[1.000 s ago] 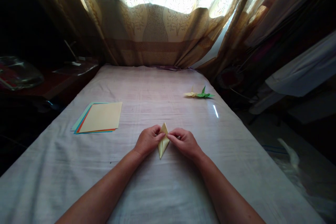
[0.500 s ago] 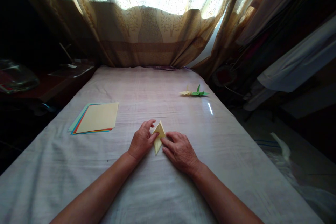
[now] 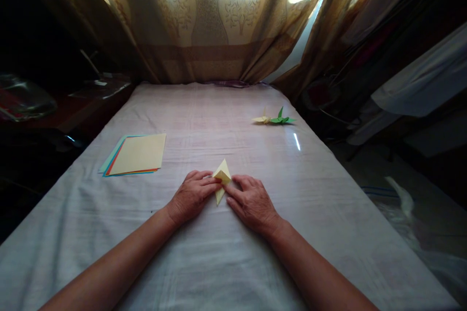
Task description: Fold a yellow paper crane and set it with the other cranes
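A pale yellow folded origami paper [image 3: 223, 173] lies on the cloth in front of me, a narrow diamond with one point away from me and one towards me. My left hand [image 3: 193, 193] reaches it from the left, closed, fingers together and the tips on the paper's middle. From the right, my right hand [image 3: 251, 200] holds its lower right edge with bent fingers, the index fingertip on the paper. The fingertips hide part of the folds at the middle.
A stack of coloured square paper sheets [image 3: 140, 154] lies to the left. Two folded paper cranes, a cream one [image 3: 263, 119] and a green one [image 3: 281, 119], sit at the far right. A patterned curtain [image 3: 204, 48] hangs beyond the cloth-covered surface [image 3: 204, 126].
My left fingers have shifted from the paper's left edge onto its middle and closed together. The paper's upper part now looks more raised. The view has tilted slightly down.
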A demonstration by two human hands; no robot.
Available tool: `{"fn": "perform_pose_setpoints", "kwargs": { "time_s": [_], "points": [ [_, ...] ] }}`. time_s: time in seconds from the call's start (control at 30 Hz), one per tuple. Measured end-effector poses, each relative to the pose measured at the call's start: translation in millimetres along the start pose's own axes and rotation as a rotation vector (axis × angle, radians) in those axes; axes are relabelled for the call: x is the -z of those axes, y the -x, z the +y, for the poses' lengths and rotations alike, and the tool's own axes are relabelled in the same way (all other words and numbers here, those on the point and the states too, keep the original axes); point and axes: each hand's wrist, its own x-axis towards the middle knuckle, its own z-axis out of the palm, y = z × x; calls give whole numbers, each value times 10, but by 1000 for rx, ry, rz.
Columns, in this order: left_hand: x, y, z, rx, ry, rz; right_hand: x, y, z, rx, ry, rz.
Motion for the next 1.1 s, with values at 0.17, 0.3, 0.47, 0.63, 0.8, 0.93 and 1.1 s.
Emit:
{"fn": "perform_pose_setpoints", "kwargs": {
  "time_s": [0.17, 0.3, 0.47, 0.63, 0.8, 0.93, 1.1],
  "points": [
    [24, -16, 26, 42, 55, -18, 11, 71, -37, 32, -19, 1],
    [13, -6, 10, 42, 87, -6, 13, 109, -68, 94, -46, -8],
    [-5, 6, 1, 38, 87, 10, 13, 148, -109, 118, -48, -32],
    [-14, 4, 3, 40, 88, 11, 34, 184, -133, 135, -85, -35],
    [-21, 2, -4, 34, 72, 29, 51, 186, -125, 133, -148, 19],
    [-14, 5, -8, -7, 65, 49, 39, 167, -131, 102, -144, 40],
    [5, -5, 5, -7, 71, 47, 32, 142, -166, 105, -94, 11]
  ]
}}
